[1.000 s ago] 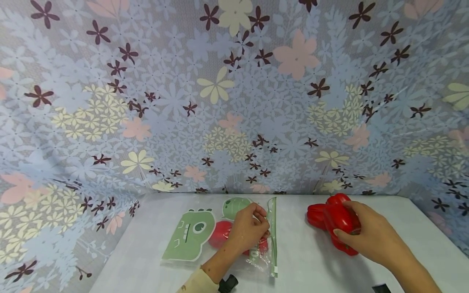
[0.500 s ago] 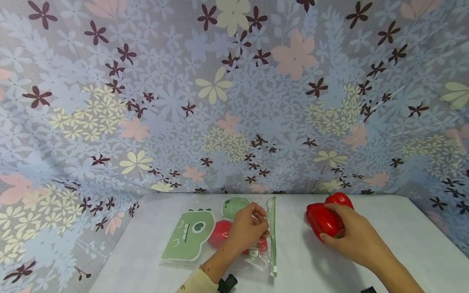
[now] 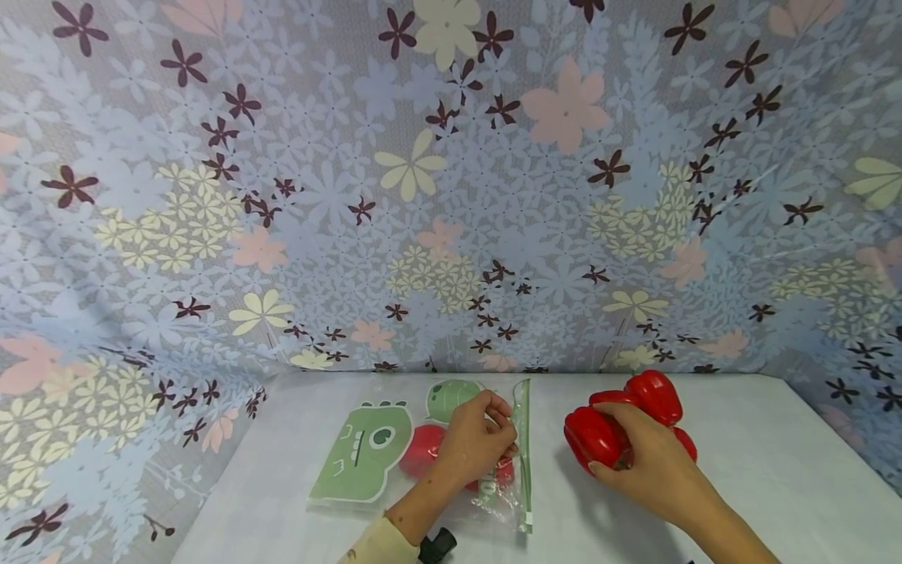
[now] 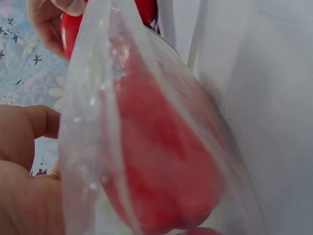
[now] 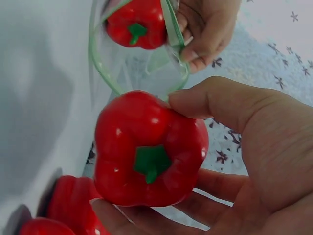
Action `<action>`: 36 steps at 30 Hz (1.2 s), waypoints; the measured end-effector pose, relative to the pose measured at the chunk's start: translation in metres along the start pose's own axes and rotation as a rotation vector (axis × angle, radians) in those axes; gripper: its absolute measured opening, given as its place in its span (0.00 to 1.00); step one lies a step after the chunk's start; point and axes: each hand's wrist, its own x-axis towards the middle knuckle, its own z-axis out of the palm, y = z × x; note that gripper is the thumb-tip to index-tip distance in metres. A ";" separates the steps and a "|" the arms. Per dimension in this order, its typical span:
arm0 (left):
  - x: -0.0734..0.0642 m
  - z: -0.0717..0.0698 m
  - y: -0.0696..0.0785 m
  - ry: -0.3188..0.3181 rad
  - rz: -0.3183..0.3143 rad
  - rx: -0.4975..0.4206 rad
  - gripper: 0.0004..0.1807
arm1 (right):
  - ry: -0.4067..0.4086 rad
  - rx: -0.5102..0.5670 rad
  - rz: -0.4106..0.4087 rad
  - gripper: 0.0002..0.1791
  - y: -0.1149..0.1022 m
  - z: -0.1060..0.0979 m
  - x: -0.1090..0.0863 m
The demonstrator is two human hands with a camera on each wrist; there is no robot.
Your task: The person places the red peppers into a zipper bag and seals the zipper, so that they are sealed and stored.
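Above the table (image 3: 550, 509), right hand (image 3: 658, 470) grips a pepper (image 3: 595, 439) — probably light, stiff, slick, best held round its sides — left hand (image 3: 475, 439) pinches the bag (image 3: 362, 462) rim.

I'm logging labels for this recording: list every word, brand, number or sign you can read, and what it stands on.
No text can be read in any view.
Zip bag: a small pale mark below the left hand in the head view, too small to tell whether it is lettering.
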 end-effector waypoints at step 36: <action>0.000 0.001 0.000 -0.002 -0.019 -0.014 0.10 | -0.210 0.087 -0.077 0.43 -0.015 0.048 -0.003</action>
